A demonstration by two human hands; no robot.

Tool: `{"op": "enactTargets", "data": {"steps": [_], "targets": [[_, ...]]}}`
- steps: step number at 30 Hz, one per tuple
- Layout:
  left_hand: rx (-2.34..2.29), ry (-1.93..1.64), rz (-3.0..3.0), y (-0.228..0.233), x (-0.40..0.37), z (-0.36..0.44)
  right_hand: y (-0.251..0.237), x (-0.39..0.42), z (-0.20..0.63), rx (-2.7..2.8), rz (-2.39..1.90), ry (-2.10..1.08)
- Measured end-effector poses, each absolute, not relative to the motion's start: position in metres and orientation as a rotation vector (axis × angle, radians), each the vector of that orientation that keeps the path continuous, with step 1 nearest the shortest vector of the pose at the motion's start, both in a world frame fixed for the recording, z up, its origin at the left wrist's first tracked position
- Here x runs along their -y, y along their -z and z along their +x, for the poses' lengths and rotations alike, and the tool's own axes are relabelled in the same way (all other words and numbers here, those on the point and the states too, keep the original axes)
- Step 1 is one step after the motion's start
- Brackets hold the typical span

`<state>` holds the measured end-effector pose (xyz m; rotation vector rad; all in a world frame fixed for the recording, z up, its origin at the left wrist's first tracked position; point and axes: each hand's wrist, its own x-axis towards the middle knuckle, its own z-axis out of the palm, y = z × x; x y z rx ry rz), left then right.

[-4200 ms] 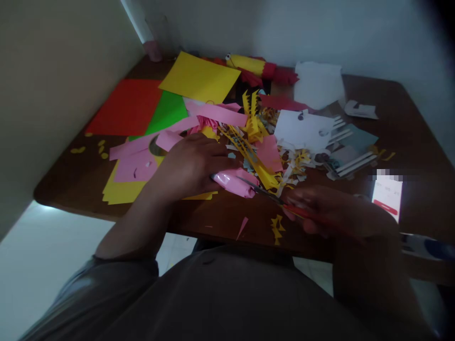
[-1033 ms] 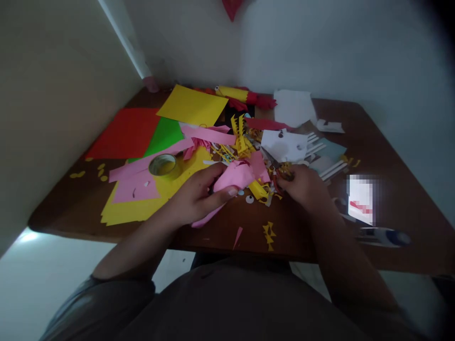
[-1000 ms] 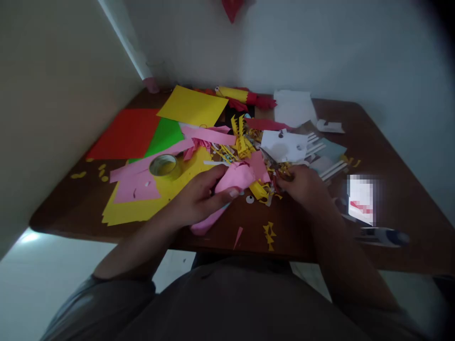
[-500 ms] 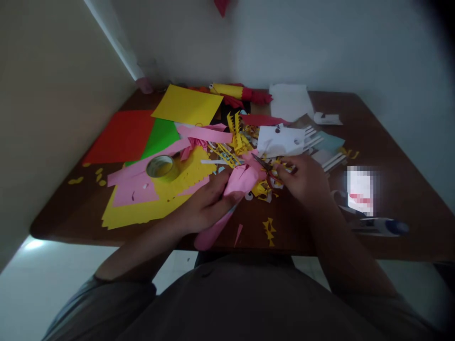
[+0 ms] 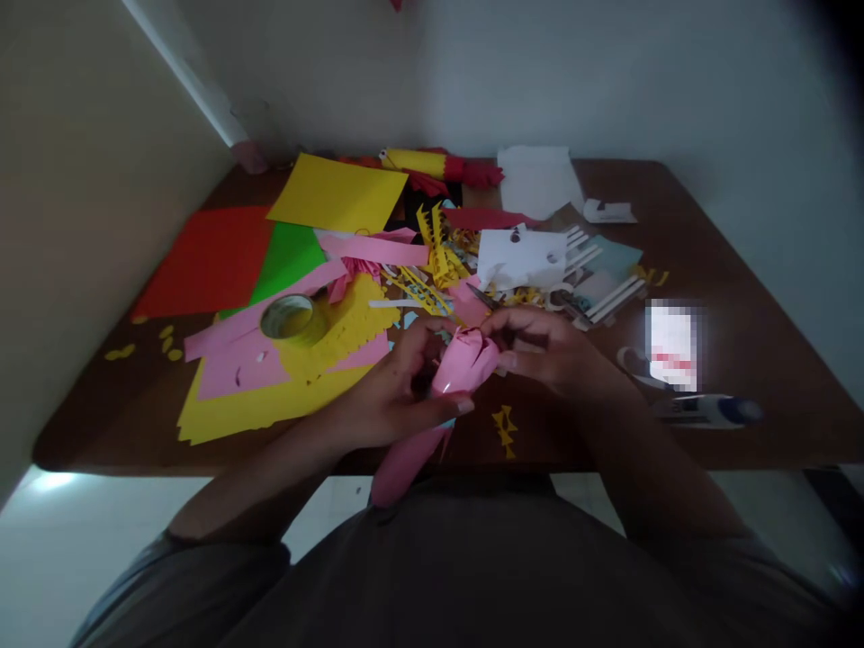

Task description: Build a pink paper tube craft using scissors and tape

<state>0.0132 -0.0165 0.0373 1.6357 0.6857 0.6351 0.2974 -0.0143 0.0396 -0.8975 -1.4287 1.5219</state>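
Hands at the near edge of the wooden table: left hand is clamped around a rolled pink paper tube; right hand closes its fingertips on the tube's upper rim, beside scissors whose grip cannot be told. A light, steady hold should keep the thin, glossy paper uncrushed. Flat matte sheets, jagged yellow offcuts and a tape roll lie around.

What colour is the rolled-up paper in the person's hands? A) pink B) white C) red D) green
A: the left hand grips a pink paper roll, and the right hand touches its top end.
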Motion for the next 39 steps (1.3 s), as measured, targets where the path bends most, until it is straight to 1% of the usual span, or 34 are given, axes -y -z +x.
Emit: {"op": "enactTargets", "data": {"steps": [6,9,14,21,26,30,39], "targets": [[-0.561,-0.713,1.849,-0.036,0.015,0.012,-0.052,0.015,0.301,1.567,-0.95,-1.55],[-0.465,-0.757,1.955,-0.039,0.012,0.012,-0.054,0.015,0.302,1.6,-0.937,-1.613],[-0.57,-0.85,1.865,-0.049,0.011,0.015,-0.059,0.018,0.3,1.65,-0.901,-1.676],[-0.558,-0.708,1.958,-0.061,0.003,0.014,-0.059,0.023,0.293,1.688,-0.808,-1.676],[-0.533,-0.73,2.046,-0.061,0.0,0.013,-0.062,0.024,0.289,1.716,-0.817,-1.649],[-0.546,-0.723,1.953,-0.059,0.001,0.014,-0.06,0.024,0.288,1.737,-0.815,-1.611],[-0.67,-0.601,1.485,-0.06,-0.001,0.018,-0.061,0.028,0.285,1.696,-0.865,-1.601]]}}
